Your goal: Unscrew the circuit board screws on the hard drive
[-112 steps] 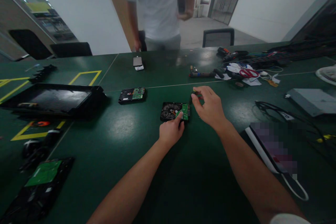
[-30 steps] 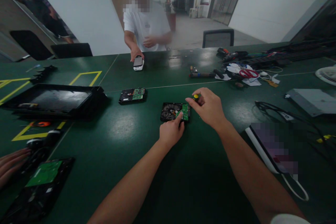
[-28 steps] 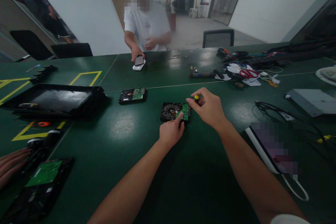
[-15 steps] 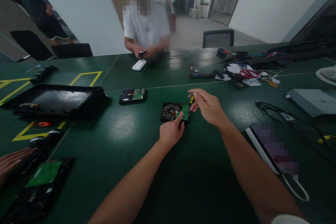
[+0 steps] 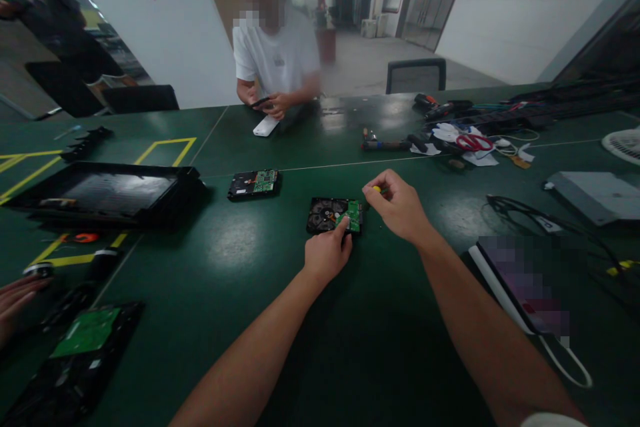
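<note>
A hard drive (image 5: 323,213) lies on the green table in front of me, its green circuit board facing up at the right end. My left hand (image 5: 327,255) steadies it, index finger pressed on the board and thumb at its near edge. The other left fingers are curled and partly hidden. Just right of the drive, my right hand (image 5: 397,205) is closed around a small screwdriver (image 5: 377,189). Only a bit of its yellow handle shows, and its tip cannot be made out. A second hard drive (image 5: 254,184) lies farther off to the left.
A black plastic casing (image 5: 100,190) stands at left, above another drive (image 5: 75,360) and a person's hand (image 5: 20,300). Across the table a person holds a phone (image 5: 261,101). Tools, gloves (image 5: 450,132) and cables lie back right. A grey box (image 5: 593,195) sits at right.
My right hand has lifted the screwdriver off the drive's right edge and tilted it, closing its fingers. My left hand stays on the drive. The hand at far left has shifted slightly.
</note>
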`<state>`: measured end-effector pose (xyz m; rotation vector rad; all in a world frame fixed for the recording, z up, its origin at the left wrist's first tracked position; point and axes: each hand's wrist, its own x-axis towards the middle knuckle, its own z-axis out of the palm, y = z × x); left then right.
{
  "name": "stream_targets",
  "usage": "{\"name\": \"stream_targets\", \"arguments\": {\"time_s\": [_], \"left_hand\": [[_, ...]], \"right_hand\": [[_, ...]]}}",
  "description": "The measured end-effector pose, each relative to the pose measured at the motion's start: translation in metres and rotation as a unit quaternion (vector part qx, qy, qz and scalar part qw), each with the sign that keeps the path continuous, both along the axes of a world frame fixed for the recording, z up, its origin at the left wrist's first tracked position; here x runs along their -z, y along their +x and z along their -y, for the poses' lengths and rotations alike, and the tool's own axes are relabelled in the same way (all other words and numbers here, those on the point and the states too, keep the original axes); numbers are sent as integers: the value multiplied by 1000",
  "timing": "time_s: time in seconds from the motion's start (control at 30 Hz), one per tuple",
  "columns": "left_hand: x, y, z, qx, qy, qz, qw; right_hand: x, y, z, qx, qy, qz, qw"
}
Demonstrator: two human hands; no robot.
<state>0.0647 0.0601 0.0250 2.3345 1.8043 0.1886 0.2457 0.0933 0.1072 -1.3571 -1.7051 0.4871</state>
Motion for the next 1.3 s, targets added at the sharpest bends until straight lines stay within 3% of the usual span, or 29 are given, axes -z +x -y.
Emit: {"name": "stream_targets", "arguments": {"time_s": [0.33,0.53,0.87,1.0,1.2,1.3], "left_hand": [[-1,1,0,-5,-3,6,1000],[-1,0,0,-2,-5,3,1000],[0,-2,1,0,4,8,1000],[0,-1,0,3,5,11,1000],[2,0,-1,-3,6,2,1000],[3,0,-1,-3,16,3,1000]], "right_hand": [[9,-3,-6,-100,-85,-152,980],[6,-2,-7,-185,-147,-284,929],[5,-3,-8,-134,-130,-248,951],[6,-1,-9,-146,-133,-270,942],[6,-3,-8,-184,-164,-342,907],[5,-3,-7,-184,-172,-328,911]]}}
